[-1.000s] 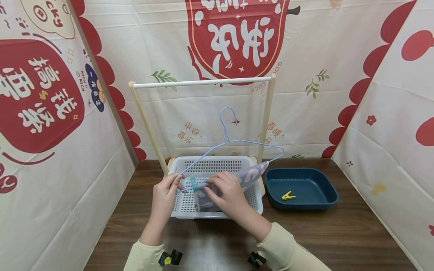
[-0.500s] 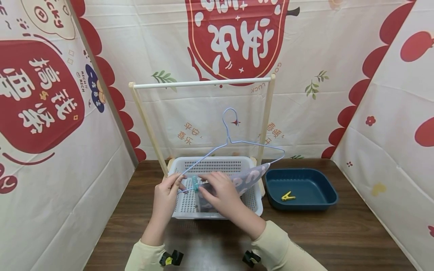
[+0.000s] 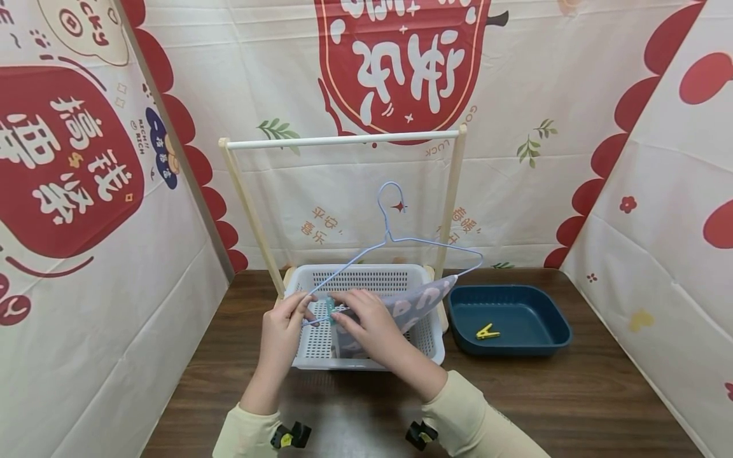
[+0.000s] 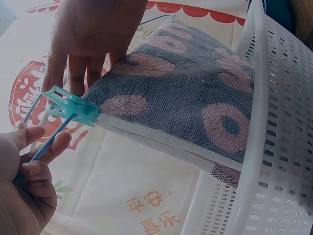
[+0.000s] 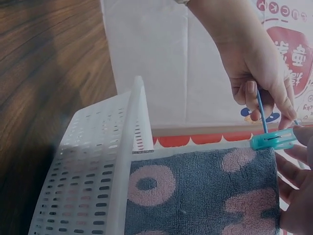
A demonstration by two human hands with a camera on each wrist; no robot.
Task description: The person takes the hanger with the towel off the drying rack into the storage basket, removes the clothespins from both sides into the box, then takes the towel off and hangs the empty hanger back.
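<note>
My left hand (image 3: 280, 331) grips the lower left corner of a light blue wire hanger (image 3: 387, 232), whose hook points up. A grey towel with pink patterns (image 3: 420, 305) hangs over the hanger's lower bar and drapes into the white perforated basket (image 3: 366, 364). At the towel's left edge a teal clothespin (image 4: 73, 107) is on the bar. My right hand (image 3: 375, 331) pinches this clothespin, with the thumb on its handle end in the right wrist view. The palm partly hides the towel in the head view.
A drying rack with a white top bar (image 3: 343, 139) and wooden posts stands behind the basket. To the right, a dark blue tray (image 3: 509, 348) holds a yellow clothespin (image 3: 487, 331). Everything stands on a brown wooden table (image 3: 229, 381) before printed cloth walls.
My right hand has moved left from the towel onto the teal clothespin. The hanger has shifted slightly right. My left hand keeps its grip on the hanger.
</note>
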